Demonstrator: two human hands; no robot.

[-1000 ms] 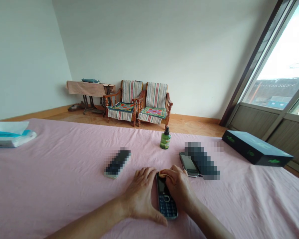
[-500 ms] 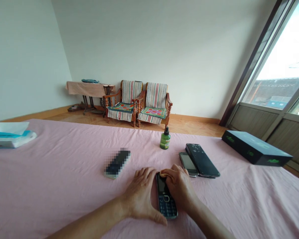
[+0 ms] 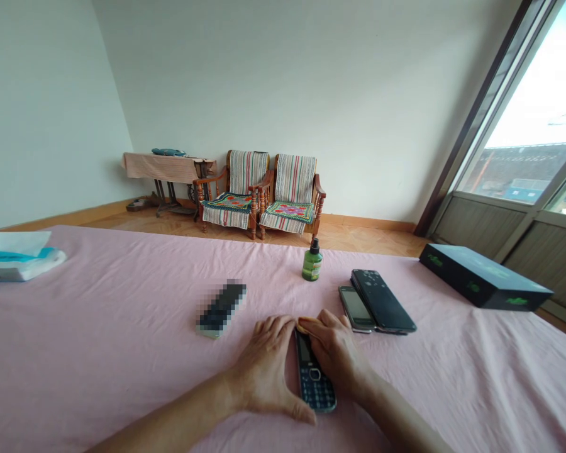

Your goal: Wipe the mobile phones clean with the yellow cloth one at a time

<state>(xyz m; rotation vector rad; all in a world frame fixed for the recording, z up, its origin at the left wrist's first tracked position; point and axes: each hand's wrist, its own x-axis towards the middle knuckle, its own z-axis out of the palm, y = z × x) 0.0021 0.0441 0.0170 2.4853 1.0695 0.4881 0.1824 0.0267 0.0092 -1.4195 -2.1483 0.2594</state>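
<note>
So, the keypad phone (image 3: 315,384): it lies face up on the pink sheet (image 3: 122,365), between the person's two hands, keys toward the person and screen end away.
Left hand (image 3: 263,363): fingers spread wide along the phone's left side, fingertips by its far end and thumb at its near end; how firmly they bear on it I cannot tell from where I stand.
Right hand (image 3: 338,352): fingers bunched close together, pressing a yellowish cloth (image 3: 304,324) at the phone's top edge and hiding part of the screen.
Cloth work: it looks like wiping, so I would keep the cloth flat under the fingertips and use light, even strokes along the edge.
Steadying: the left thumb and fingertips would do best as a brace at both ends, clear of the cloth's path.
Keys: the gaps between them probably call for a folded corner and smaller strokes than the glass.
Green bottle (image 3: 312,265): upright, beyond the hands.
Other phones: a blurred-out one (image 3: 222,307) to the left; a grey-screened one (image 3: 356,308) and a larger black one (image 3: 385,303) together on the right, near the right hand.
Black box (image 3: 483,277): farther right, near the sheet's edge.
</note>
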